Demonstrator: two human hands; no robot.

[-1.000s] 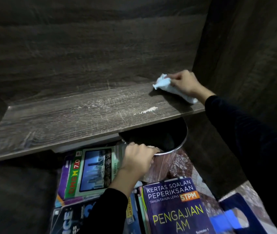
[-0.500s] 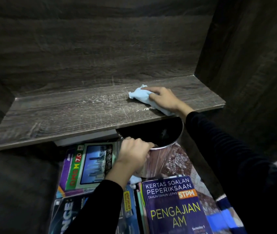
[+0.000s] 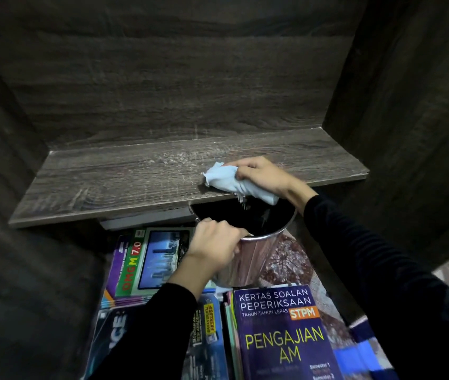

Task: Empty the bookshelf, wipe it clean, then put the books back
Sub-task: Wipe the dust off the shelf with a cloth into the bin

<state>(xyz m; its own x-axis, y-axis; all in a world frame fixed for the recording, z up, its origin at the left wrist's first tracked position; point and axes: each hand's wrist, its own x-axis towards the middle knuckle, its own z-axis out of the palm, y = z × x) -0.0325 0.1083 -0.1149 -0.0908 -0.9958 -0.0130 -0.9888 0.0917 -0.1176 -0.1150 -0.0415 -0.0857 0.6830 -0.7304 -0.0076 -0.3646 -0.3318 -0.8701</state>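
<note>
Right hand [image 3: 261, 174] gripping the cloth [image 3: 226, 179] has dragged dust to the shelf [image 3: 122, 182] front edge, so it's dropping into the bin [image 3: 253, 256] the left hand [image 3: 215, 246] grips just below, books [image 3: 280, 325] still waiting under the shelf.

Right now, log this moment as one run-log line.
stage: wiping shelf | right hand: grips cloth at front edge, debris falling | left hand: holds bin rim beneath | books: stacked below shelf

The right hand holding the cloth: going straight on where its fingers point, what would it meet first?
Leftward along the shelf board the way looks free; first obstacle is probably the bookshelf's left wall.
</note>
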